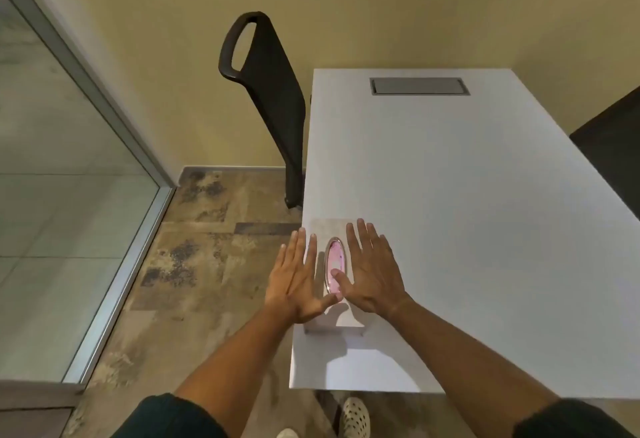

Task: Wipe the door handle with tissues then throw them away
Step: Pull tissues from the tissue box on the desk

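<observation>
White tissue box (334,320) btwn flat-open hands: left (296,285), right (372,275).

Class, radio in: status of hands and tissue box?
Both hands, left and right, open, empty, flanking tissue box. No tissue pulled. Nothing in the way.

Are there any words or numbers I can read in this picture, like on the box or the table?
No, there are none to read.
Tissue box: plain top with a pink oval opening, no letters showing.
Table: plain white, and its grey hatch has no label.
Chair: no label showing.
</observation>
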`<state>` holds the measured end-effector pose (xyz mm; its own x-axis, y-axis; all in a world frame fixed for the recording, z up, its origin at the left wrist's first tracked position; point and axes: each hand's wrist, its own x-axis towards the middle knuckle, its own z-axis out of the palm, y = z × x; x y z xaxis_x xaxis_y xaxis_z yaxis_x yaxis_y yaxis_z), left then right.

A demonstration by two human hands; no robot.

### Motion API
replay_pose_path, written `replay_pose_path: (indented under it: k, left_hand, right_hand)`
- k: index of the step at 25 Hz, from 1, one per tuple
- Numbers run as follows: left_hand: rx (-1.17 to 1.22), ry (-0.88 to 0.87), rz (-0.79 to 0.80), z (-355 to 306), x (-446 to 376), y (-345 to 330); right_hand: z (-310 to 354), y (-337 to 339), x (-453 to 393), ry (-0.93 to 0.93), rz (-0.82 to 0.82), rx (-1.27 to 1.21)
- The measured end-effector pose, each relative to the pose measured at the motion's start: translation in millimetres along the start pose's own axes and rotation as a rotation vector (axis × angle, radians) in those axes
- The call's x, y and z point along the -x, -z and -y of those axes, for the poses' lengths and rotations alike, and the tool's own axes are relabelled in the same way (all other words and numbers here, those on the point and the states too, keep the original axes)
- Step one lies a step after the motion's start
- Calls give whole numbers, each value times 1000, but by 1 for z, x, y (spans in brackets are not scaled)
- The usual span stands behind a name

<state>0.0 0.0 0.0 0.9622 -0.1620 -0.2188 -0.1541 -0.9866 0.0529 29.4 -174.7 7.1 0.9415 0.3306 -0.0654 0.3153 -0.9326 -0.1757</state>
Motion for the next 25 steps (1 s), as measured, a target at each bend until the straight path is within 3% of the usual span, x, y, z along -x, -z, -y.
replay_pose_path:
  k: [5, 25]
  left_hand:
    - [72, -19, -2, -9, -11, -28]
    - [124, -85, -7, -13, -19, -40]
  right_hand:
    - [1, -19, 1, -8, 81, -71]
    - [22, -17, -31, -45, 127, 167]
